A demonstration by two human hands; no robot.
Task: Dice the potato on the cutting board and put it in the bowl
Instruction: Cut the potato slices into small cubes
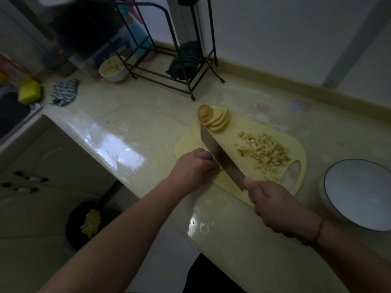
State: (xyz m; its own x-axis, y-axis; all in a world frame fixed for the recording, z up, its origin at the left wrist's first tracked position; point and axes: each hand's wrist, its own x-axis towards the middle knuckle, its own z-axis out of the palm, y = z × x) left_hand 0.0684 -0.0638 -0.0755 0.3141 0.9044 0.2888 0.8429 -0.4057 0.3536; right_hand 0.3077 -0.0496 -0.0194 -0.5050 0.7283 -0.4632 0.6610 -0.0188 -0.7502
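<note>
A dim kitchen: a glossy pale-yellow countertop (135, 115) runs along a white wall, with a dark sink at the far left. No brand, label or writing can be read anywhere. At the back stands a black wire rack (173, 66) with a dark green cloth (186, 58) on it. A large white bowl with a dark rim (357, 195) sits at the right edge, just beside the yellow cutting board (190, 140). The right hand (277, 206) is wrapped round the handle of a cleaver (222, 157), blade laid across the board. The left hand (194, 166), fingers curled, presses down against the blade's side; what it holds is hidden. Diced potato (264, 151) lies heaped on the board right of the blade, fanned potato slices (215, 119) at its far end. A smaller white bowl of diced pieces (113, 67) sits by the rack, then a striped cloth (64, 92) and a yellow sponge (29, 93).
</note>
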